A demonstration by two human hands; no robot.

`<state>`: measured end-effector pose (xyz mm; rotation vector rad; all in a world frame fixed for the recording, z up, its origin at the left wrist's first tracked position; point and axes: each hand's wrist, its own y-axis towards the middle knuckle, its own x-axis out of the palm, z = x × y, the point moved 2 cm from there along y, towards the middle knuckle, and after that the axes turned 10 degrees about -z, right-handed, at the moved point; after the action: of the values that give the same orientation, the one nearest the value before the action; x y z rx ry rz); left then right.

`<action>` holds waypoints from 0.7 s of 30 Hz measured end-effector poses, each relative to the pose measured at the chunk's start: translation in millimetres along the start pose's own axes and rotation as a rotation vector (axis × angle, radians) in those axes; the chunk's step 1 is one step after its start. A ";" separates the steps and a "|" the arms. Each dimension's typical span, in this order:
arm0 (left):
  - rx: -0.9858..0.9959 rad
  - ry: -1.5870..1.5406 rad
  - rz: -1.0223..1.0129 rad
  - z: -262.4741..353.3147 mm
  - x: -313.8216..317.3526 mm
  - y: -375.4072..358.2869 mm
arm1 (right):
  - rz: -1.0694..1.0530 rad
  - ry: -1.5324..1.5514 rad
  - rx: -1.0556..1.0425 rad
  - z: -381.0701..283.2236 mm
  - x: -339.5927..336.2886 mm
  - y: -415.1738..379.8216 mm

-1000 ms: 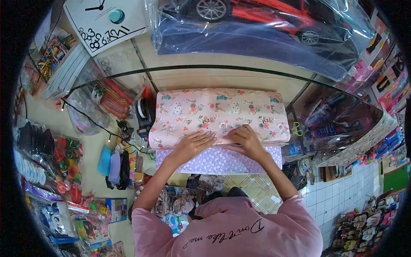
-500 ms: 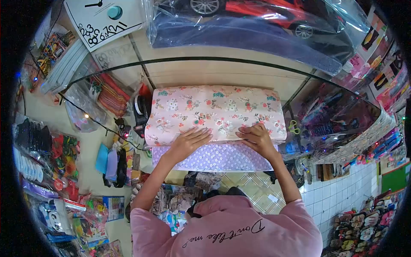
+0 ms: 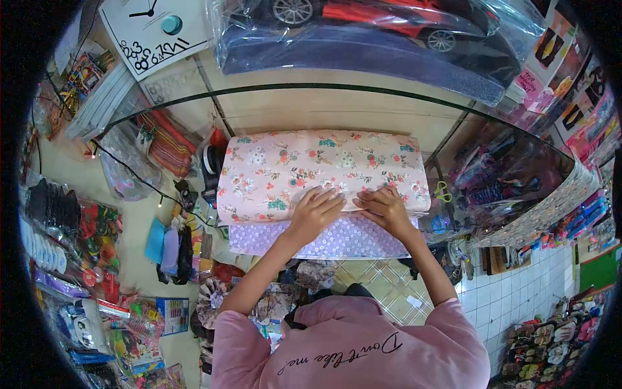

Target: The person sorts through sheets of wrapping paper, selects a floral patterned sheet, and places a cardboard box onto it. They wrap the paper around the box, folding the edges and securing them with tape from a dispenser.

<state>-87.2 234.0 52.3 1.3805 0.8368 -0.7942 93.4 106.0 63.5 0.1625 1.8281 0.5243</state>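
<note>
A wide bundle covered in pink floral wrapping paper (image 3: pixel 324 162) lies on the glass counter in front of me. My left hand (image 3: pixel 316 211) rests on the paper near its front edge, fingers stretched out over it. Close beside it on the right, my right hand (image 3: pixel 384 209) has its fingers curled over the same edge, with the thumb pointing left, pinching the paper there. A lilac sheet with small white flowers (image 3: pixel 324 238) shows from beneath, along the near side of the bundle.
Black tape dispenser (image 3: pixel 210 162) stands against the bundle's left end; yellow-green scissors (image 3: pixel 443 191) lie by its right end. Beyond the glass edge sit a wrapped toy car (image 3: pixel 389 16) and a white clock (image 3: pixel 155 32). Hanging goods (image 3: pixel 172 249) are at left, shoes (image 3: pixel 551 343) at lower right.
My left hand has slid right along the paper's front edge, closer to my right hand. My right hand stays in nearly the same place on the edge.
</note>
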 end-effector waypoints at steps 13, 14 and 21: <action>-0.032 -0.040 -0.027 -2.4 -0.5 -1.0 | -0.035 0.023 0.033 1.9 -21.4 -11.7; -0.039 -0.043 -0.033 -2.1 -0.7 -0.7 | -0.046 0.043 0.043 0.7 -23.2 -12.2; -0.072 -0.064 -0.030 -0.9 0.1 -2.0 | -0.055 0.068 0.086 8.2 -17.3 -13.3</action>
<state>-88.9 234.8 51.3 1.2749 0.8297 -0.8194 108.7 90.0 70.9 0.1534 1.9171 0.4171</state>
